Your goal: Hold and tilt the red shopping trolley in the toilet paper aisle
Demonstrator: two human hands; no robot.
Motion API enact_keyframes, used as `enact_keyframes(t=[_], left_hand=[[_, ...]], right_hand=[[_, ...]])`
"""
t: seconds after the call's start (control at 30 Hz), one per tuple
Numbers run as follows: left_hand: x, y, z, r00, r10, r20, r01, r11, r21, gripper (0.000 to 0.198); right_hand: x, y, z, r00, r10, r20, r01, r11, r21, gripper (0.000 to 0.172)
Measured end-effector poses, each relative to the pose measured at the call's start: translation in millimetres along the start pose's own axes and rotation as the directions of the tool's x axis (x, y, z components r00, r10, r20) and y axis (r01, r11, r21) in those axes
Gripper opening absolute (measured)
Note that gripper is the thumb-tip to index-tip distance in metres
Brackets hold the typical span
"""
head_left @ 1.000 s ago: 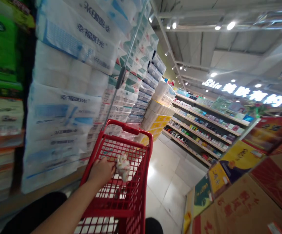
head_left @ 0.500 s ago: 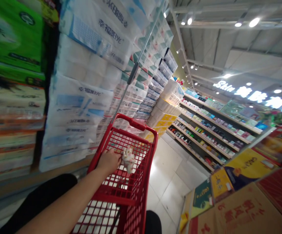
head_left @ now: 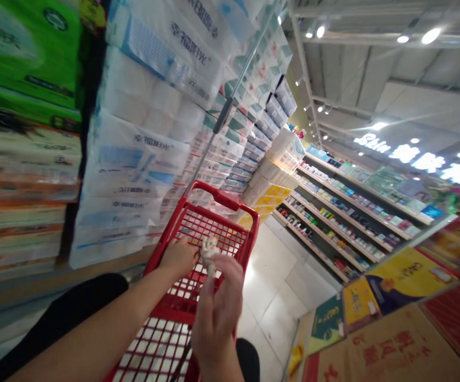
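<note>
Fingers [head_left: 233, 268] of the right hand [head_left: 218, 313] are curled and blurred in the head view, the thumb standing apart from them; whether they touch anything cannot be told. They partly cover a small pale figure-like thing [head_left: 209, 245], its lower part hard to make out, which lies against the mesh of a red cart [head_left: 254, 228]. The left hand [head_left: 178, 258] reaches over the mesh with fingers bent, their tips just beside the pale thing; whether they grip the mesh is unclear. Both forearms run out of the bottom edge, and the cart's near end is cut off there too.

White wrapped packs [head_left: 134, 175] on the left read 幸福阳光, though several prints are crumpled or skewed. A green pack [head_left: 31, 53], clipped by the left edge, shows blurred lettering. The lit sign [head_left: 416, 156] begins with "Skin"; its Chinese characters glare and run off the right edge. Red characters on a brown carton [head_left: 405, 345] and lettering on a yellow-and-purple box [head_left: 407, 273] are too indistinct to read.
</note>
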State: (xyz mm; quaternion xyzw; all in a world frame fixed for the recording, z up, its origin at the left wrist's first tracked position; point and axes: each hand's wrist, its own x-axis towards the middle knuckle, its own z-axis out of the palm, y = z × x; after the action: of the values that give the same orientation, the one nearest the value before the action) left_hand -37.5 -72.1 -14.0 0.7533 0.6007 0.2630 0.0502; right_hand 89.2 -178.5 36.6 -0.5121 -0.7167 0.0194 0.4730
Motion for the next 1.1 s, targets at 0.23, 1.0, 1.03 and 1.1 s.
enact_keyframes(t=[0.23, 1.0, 1.03, 1.1], left_hand=[[-1, 3, -0.5, 1.000, 0.011, 0.009, -0.011, 0.995, 0.100, 0.032], [2, 39, 16.6, 0.985, 0.155, -0.080, -0.138, 0.974, 0.178, 0.061], [5, 40, 23.6, 0.989, 0.146, -0.037, -0.137, 0.974, 0.182, 0.061], [16, 40, 32.0, 0.989, 0.147, 0.029, -0.150, 0.970, 0.189, 0.055]], right_hand=[[-8, 56, 22, 0.910, 0.380, 0.165, -0.270, 0.846, -0.459, 0.025], [-1, 84, 40, 0.923, 0.324, 0.209, -0.204, 0.870, -0.448, 0.032], [-1, 85, 41, 0.923, 0.323, 0.207, -0.205, 0.871, -0.446, 0.032], [-1, 88, 42, 0.925, 0.322, 0.203, -0.205, 0.872, -0.445, 0.036]])
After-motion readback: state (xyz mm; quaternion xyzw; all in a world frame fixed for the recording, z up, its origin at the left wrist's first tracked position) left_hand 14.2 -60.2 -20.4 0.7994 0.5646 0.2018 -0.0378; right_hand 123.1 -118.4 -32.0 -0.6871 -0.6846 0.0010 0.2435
